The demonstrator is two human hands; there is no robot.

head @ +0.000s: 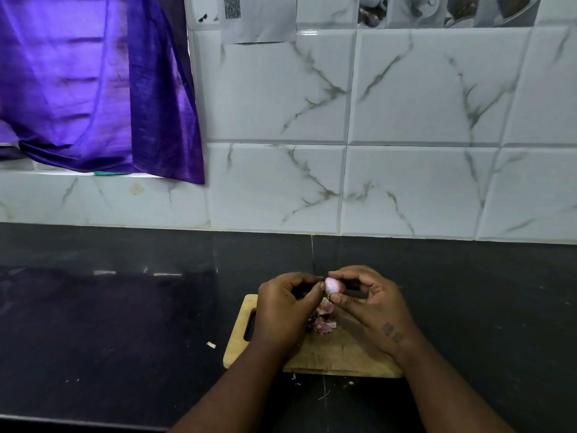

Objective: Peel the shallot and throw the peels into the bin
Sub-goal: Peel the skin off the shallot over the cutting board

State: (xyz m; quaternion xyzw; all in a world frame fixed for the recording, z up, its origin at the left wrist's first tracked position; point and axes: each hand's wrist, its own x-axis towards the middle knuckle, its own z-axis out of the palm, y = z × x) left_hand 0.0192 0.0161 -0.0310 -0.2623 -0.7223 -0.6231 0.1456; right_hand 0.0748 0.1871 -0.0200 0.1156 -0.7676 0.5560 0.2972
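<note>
A small pink shallot (332, 285), pale where its skin is off, is held above a wooden cutting board (327, 351). My right hand (371, 307) pinches it between thumb and fingers. My left hand (285, 310) is closed beside it, its fingertips touching the shallot's left end. A small heap of pinkish peels (323, 323) lies on the board just below the hands. No bin is in view.
The board rests on a black stone counter (109, 323) against a white marbled tile wall (343, 135). A purple curtain (93, 82) hangs at the upper left. Small peel scraps (211, 345) lie on the counter left of and in front of the board.
</note>
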